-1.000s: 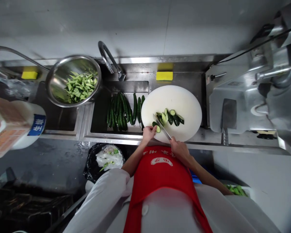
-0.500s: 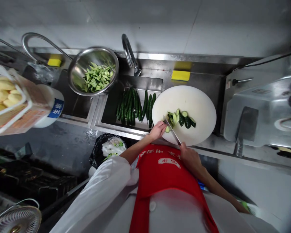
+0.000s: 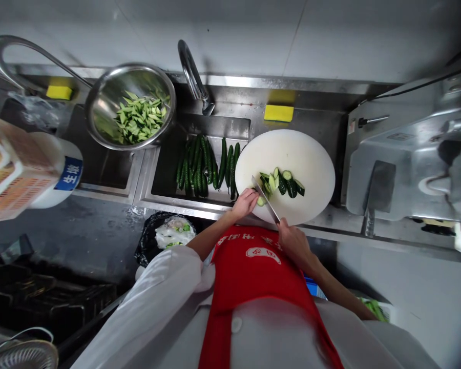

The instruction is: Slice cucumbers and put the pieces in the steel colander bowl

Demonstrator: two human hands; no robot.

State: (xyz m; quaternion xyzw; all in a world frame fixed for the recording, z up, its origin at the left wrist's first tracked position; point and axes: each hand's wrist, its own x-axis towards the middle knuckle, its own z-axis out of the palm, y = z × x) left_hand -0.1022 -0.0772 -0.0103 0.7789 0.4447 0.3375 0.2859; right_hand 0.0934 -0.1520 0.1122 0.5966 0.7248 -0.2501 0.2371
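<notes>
A round white cutting board (image 3: 303,154) lies over the right part of the sink. Cucumber slices (image 3: 282,183) are heaped near its middle. My left hand (image 3: 245,202) is closed on the last short piece of cucumber (image 3: 260,201) at the board's near edge. My right hand (image 3: 292,240) grips the handle of a knife (image 3: 265,199), whose blade rests slanted right beside the left fingers. Whole cucumbers (image 3: 205,166) lie in the sink basin to the left of the board.
A steel bowl (image 3: 111,105) of cut cucumber sits at the back left. A faucet (image 3: 192,77) rises behind the basin, with yellow sponges (image 3: 278,113) on the ledge. A steel machine (image 3: 403,169) stands right; a basket (image 3: 7,179) left; a black bag (image 3: 165,236) of scraps below.
The view has shifted a little. The cucumber piece under my left hand has got shorter and the heap of slices has grown. Both hands stay at the board's near edge.
</notes>
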